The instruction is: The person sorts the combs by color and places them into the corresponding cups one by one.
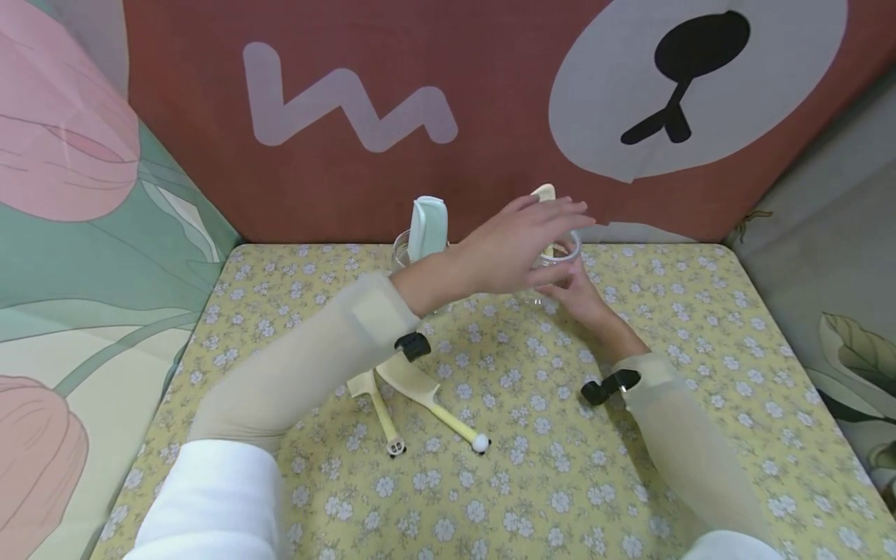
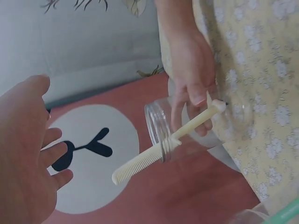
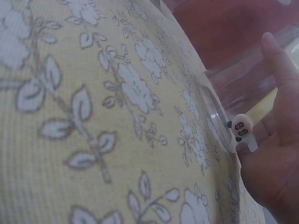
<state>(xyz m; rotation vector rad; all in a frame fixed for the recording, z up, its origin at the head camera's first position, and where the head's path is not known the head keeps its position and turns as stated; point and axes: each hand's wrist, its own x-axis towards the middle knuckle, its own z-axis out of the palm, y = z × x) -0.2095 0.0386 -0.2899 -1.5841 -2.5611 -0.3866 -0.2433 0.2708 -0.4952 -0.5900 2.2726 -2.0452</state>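
In the head view, the left hand (image 1: 514, 241) hid much of the clear jar (image 2: 160, 122) and the comb (image 2: 145, 161) inside it. The left wrist view showed the comb leaning in the jar, its toothed end jutting past the rim, and the left grip spread, apart from both. The right hand (image 1: 577, 288) had its grip curved round the jar's side, near the back of the table (image 1: 546, 498). Only the right wrist view showed the panda face (image 3: 242, 126) on the handle's end.

The left forearm (image 1: 315, 358) blocked part of a second jar (image 1: 401, 253) holding a mint-green item (image 1: 428, 228), and partly covered a short pale tool (image 1: 382, 414) and a longer pale tool (image 1: 448, 420).
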